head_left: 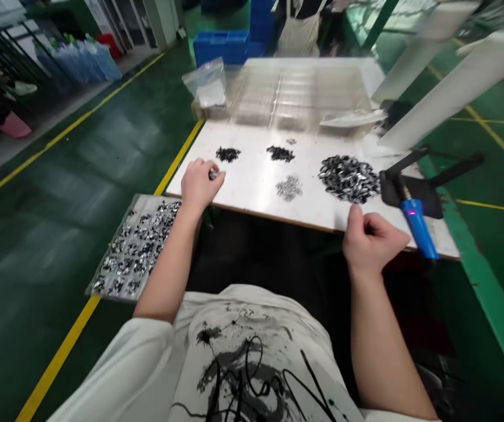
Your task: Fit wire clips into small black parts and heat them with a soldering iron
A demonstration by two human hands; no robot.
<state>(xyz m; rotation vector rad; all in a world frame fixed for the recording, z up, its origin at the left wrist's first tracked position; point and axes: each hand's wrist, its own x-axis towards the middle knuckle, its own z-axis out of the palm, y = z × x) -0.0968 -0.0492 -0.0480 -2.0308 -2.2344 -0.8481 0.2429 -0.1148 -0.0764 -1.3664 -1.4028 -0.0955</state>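
My left hand (199, 183) is closed over the left end of the white worktop, pinching a small shiny part (213, 174) between thumb and fingers. Its exact kind is too small to make out. My right hand (373, 240) is curled at the worktop's front edge with the thumb up, and whatever its fingers hold is hidden. Just beyond it lies a big heap of black and silver parts (349, 177). Two small piles of black pieces, one on the left (228, 153) and one mid-table (281, 153), lie farther back. Between them and the front edge is a scatter of tiny clear or silvery pieces (289, 188).
A blue electric screwdriver (419, 225) rests in a black stand (436, 190) at the right. Beside my left forearm is a compartment tray (140, 202) of shiny parts. Clear plastic trays (298, 97) and a plastic bag (210, 85) sit at the back. A person's apron (298, 35) shows beyond.
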